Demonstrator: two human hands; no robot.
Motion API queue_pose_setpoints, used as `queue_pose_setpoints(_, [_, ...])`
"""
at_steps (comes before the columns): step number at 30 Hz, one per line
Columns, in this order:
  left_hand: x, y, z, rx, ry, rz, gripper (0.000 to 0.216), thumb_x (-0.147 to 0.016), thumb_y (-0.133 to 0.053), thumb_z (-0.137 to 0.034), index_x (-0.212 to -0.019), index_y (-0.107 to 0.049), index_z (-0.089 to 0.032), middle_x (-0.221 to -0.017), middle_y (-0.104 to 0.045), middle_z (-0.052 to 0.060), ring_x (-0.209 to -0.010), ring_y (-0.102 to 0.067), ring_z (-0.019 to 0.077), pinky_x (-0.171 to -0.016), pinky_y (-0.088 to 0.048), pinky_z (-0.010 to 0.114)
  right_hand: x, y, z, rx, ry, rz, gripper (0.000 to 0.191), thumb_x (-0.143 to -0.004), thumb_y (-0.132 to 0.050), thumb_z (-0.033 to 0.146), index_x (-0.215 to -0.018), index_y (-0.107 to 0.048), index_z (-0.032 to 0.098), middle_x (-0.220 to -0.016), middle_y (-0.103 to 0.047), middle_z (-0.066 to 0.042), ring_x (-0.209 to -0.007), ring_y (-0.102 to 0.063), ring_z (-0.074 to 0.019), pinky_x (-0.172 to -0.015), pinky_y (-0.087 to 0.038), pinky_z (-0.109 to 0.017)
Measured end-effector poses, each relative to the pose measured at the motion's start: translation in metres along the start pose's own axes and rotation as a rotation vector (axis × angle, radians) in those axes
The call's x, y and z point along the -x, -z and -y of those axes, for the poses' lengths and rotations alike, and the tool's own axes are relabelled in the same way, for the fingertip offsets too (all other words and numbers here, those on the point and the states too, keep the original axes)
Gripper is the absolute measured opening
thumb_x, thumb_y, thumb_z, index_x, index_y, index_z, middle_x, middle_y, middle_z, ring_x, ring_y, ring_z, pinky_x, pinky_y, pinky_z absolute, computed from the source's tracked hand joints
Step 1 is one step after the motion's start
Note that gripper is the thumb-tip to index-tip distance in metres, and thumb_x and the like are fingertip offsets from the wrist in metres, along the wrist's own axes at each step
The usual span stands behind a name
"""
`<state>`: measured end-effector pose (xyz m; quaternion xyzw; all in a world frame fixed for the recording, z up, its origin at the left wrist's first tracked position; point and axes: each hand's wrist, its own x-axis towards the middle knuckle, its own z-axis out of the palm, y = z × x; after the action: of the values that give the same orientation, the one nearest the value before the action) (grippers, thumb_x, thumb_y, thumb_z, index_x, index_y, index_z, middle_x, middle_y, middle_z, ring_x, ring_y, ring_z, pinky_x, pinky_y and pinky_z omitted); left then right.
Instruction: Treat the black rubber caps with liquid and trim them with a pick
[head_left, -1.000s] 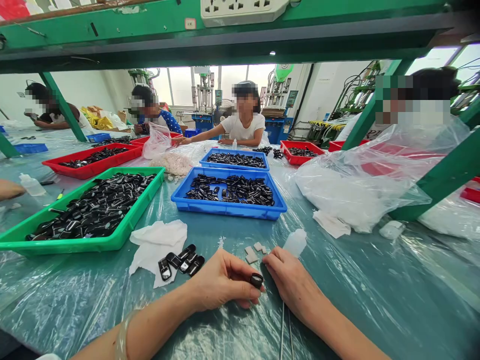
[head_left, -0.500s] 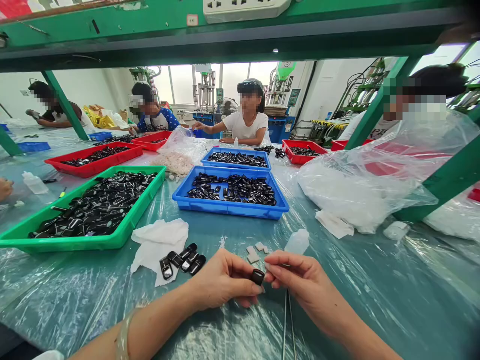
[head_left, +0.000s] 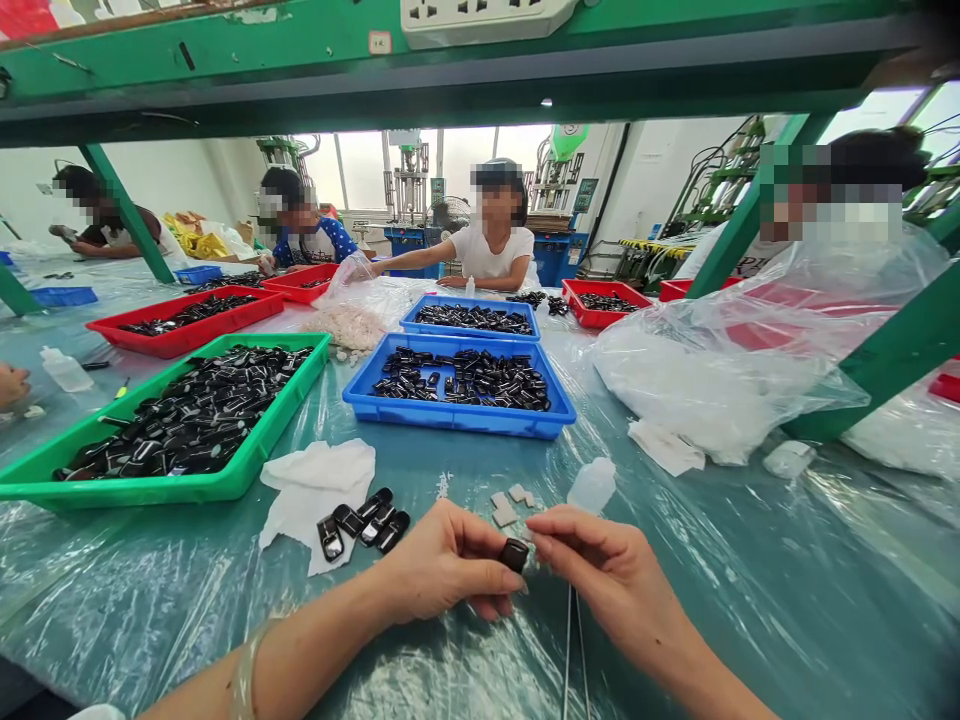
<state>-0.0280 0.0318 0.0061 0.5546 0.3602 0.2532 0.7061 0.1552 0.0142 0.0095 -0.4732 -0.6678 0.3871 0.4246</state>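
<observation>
My left hand point(head_left: 442, 565) grips a small glossy black plastic piece point(head_left: 514, 554) between thumb and fingers. Close beside it, my right hand point(head_left: 600, 560) is closed in a pinch; something tiny and pale may be at its fingertips, too small to make out. Two thin metal rods point(head_left: 568, 660) run down from under the right hand; I cannot tell whether it holds them. Several similar black pieces point(head_left: 363, 520) lie left of my left hand, partly on a crumpled white cloth point(head_left: 319, 470). Small whitish square pads point(head_left: 504, 512) and a translucent bottle point(head_left: 592, 485) lie just beyond my hands.
A green tray point(head_left: 247, 480) and a blue tray point(head_left: 457, 418) hold heaps of black pieces, with a second blue tray point(head_left: 534, 325) behind. Plastic bags point(head_left: 735, 380) lie right. A green shelf frame point(head_left: 450, 85) spans overhead. Co-workers sit across the table, one point(head_left: 491, 250) reaching sideways.
The black piece in my left hand has turned slightly, showing more of its face. My right fingertips stay beside it. The co-worker opposite has stretched an arm further into the plastic bag.
</observation>
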Motion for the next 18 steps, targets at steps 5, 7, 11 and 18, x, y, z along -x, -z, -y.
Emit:
queue_pose_setpoints(5, [0.0005,-0.0008,-0.0021,0.016,0.021,-0.01,0.028,-0.061,-0.071,-0.032,-0.077,-0.071,-0.009,-0.061,-0.062,0.005,-0.055,-0.059,0.012,-0.054,-0.047,0.022,0.0026,-0.0005,0.0055,0.015,0.1,-0.06,0.008,-0.076,-0.061,0.023,-0.073,-0.068,0.02,-0.07,-0.065,0.0,-0.064,-0.059,-0.0134,-0.058,-0.047,-0.021])
queue_pose_setpoints(7, [0.0006,-0.0011,-0.003,0.023,0.023,-0.009,0.027,-0.061,-0.072,-0.032,-0.076,-0.071,-0.01,-0.06,-0.062,0.004,-0.055,-0.06,0.0124,-0.054,-0.047,0.022,0.0036,-0.0009,0.0077,0.009,0.136,-0.053,0.009,-0.077,-0.06,0.022,-0.073,-0.067,0.02,-0.07,-0.065,0.0,-0.064,-0.059,-0.013,-0.058,-0.048,-0.021])
queue_pose_setpoints(11, [0.0005,-0.0015,-0.0032,0.015,0.031,0.0,0.026,-0.062,-0.071,-0.031,-0.076,-0.07,-0.01,-0.06,-0.062,0.004,-0.055,-0.059,0.0116,-0.054,-0.047,0.021,0.0045,-0.003,0.0082,0.015,0.198,-0.036,0.01,-0.078,-0.059,0.019,-0.073,-0.068,0.02,-0.071,-0.066,-0.001,-0.065,-0.061,-0.0135,-0.059,-0.049,-0.021])
queue_pose_setpoints(18, [-0.0001,-0.0019,-0.0013,-0.017,0.045,0.012,0.025,-0.063,-0.071,-0.032,-0.076,-0.07,-0.01,-0.056,-0.061,0.002,-0.051,-0.057,0.0103,-0.052,-0.047,0.021,0.0058,-0.0062,0.0084,0.055,0.265,-0.057,0.012,-0.077,-0.059,0.017,-0.073,-0.07,0.022,-0.072,-0.068,-0.002,-0.064,-0.063,-0.0147,-0.058,-0.051,-0.023])
